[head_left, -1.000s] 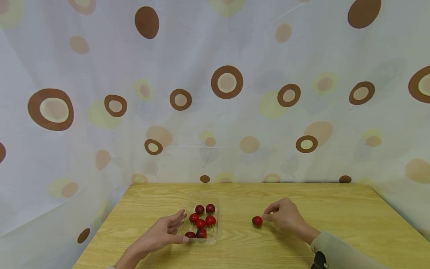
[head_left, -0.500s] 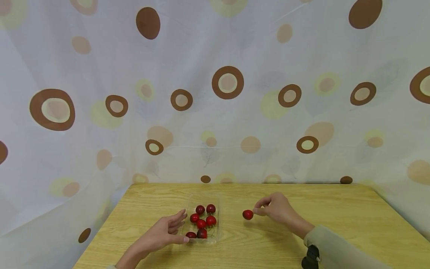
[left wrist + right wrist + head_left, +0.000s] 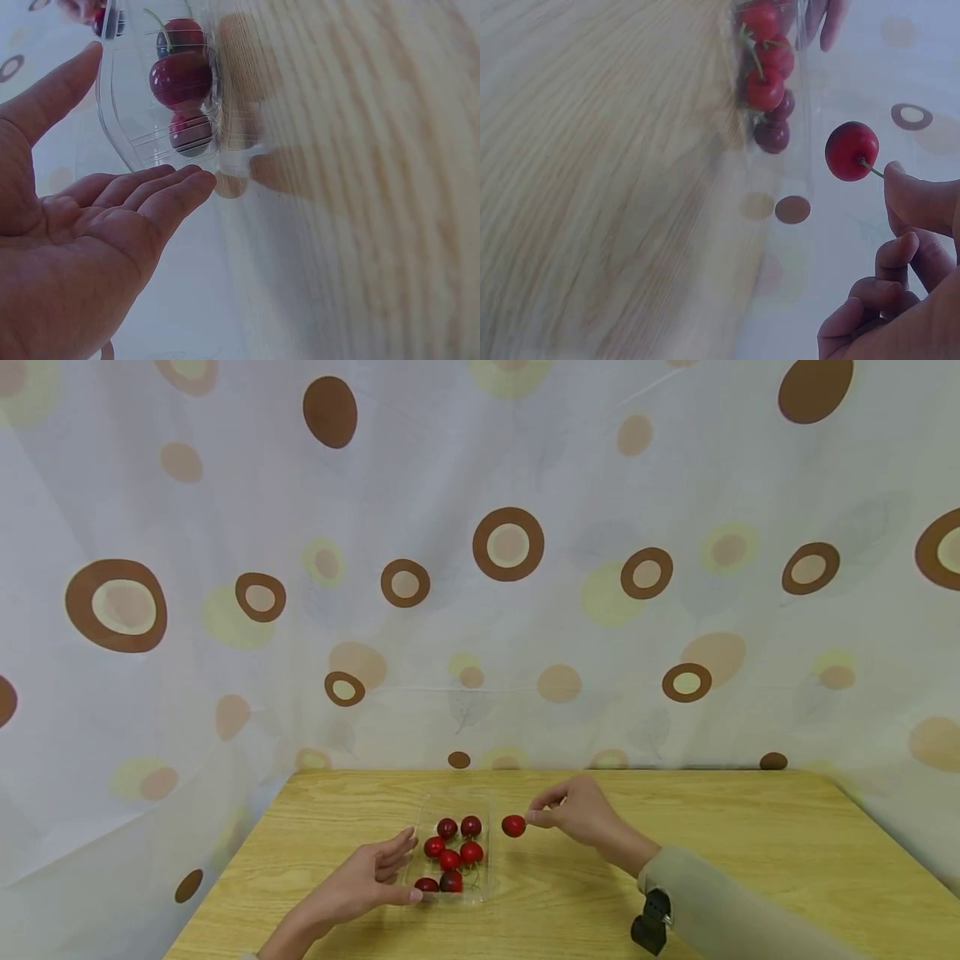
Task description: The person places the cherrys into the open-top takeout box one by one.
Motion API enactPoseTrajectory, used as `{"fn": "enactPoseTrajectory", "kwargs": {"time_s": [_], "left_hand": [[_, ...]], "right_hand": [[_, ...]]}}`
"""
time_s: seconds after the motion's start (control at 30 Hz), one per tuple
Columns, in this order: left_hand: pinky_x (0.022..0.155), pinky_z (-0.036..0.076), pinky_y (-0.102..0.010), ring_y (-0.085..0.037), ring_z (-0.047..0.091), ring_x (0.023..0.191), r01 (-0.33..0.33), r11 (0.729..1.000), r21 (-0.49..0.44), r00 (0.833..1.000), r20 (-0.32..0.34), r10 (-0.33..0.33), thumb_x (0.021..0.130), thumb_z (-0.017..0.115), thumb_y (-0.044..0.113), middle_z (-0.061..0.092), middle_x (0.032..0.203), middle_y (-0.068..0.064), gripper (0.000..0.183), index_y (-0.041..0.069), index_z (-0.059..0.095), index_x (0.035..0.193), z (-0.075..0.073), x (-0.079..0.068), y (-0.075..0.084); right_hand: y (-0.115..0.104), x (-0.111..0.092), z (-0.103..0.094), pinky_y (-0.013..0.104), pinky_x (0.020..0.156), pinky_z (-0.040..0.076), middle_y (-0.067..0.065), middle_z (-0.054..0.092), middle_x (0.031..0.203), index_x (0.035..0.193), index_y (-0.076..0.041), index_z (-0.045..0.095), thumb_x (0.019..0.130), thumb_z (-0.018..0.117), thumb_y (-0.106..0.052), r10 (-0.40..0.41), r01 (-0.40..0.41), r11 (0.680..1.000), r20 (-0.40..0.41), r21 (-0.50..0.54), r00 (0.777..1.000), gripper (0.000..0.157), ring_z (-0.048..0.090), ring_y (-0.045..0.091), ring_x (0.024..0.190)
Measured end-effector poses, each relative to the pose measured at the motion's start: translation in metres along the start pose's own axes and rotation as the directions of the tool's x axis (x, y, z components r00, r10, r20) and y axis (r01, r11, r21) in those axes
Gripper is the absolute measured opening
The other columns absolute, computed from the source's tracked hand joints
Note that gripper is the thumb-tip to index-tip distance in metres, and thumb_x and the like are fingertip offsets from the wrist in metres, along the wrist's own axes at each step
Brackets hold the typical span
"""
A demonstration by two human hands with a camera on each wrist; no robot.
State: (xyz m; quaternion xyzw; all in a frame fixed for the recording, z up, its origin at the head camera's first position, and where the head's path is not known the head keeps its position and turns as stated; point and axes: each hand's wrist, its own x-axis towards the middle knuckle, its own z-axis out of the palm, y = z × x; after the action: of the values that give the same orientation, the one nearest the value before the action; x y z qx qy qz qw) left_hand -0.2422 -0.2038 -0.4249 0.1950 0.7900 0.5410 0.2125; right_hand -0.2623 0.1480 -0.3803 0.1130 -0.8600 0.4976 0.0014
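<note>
My right hand (image 3: 588, 812) pinches the thin green stem of a red cherry (image 3: 513, 826) between thumb and finger. In the right wrist view the held cherry (image 3: 852, 151) hangs off the fingertips, apart from everything else. It is just right of a clear plastic box (image 3: 487, 870) that holds several dark red cherries (image 3: 471, 853), some with green stems. Along the box's left side lies my left hand (image 3: 358, 883), thumb and fingers spread and fairly straight. In the left wrist view the fingertips (image 3: 201, 182) are at the box's wall; whether they press it I cannot tell.
Everything stands on a wood-grain table (image 3: 720, 835). Behind it and at the sides hangs a pale curtain (image 3: 450, 635) with brown and beige oval prints. A black watch-like strap (image 3: 651, 922) shows at my right sleeve (image 3: 720, 893).
My right hand has lifted the cherry from the table by its stem and carried it left, close to the box. My left hand and the box have stayed in place.
</note>
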Motion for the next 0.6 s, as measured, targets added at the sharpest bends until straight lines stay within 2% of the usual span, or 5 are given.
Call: {"fn": "enactPoseTrajectory", "kwargs": {"time_s": [0.2,0.43,0.6], "left_hand": [[0.116,0.039,-0.058,-0.053,0.028,0.150,-0.007,1.000,-0.001,1.000,0.001,0.007,0.100,0.077,0.018,0.023,0.165,-0.035,0.092,-0.008,0.017,0.165,0.000,-0.001,0.001],[0.117,0.038,-0.057,-0.052,0.027,0.151,-0.003,1.000,-0.017,1.000,0.002,0.003,0.099,0.078,0.019,0.022,0.166,-0.034,0.093,-0.007,0.017,0.165,0.001,0.000,0.001],[0.118,0.035,-0.060,-0.051,0.028,0.151,0.004,1.000,-0.022,1.000,0.005,-0.004,0.100,0.077,0.019,0.023,0.166,-0.034,0.093,-0.007,0.017,0.165,0.001,0.001,0.002]], "right_hand": [[-0.012,0.008,0.018,0.037,0.063,0.036,0.004,0.065,0.088,0.089,-0.005,0.082,0.091,0.085,-0.013,-0.013,0.012,0.999,0.012,0.033,1.000,0.009,0.045,0.022,0.077],[-0.019,0.020,0.042,0.034,0.060,0.033,0.004,0.059,0.075,0.087,-0.004,0.082,0.091,0.085,-0.011,-0.050,0.049,0.997,0.020,0.052,0.999,0.008,0.040,0.019,0.070],[-0.020,0.026,0.057,0.032,0.058,0.034,0.002,0.064,0.078,0.085,-0.005,0.083,0.090,0.085,-0.010,-0.042,0.042,0.998,0.010,0.037,0.999,0.007,0.041,0.018,0.068]]}}
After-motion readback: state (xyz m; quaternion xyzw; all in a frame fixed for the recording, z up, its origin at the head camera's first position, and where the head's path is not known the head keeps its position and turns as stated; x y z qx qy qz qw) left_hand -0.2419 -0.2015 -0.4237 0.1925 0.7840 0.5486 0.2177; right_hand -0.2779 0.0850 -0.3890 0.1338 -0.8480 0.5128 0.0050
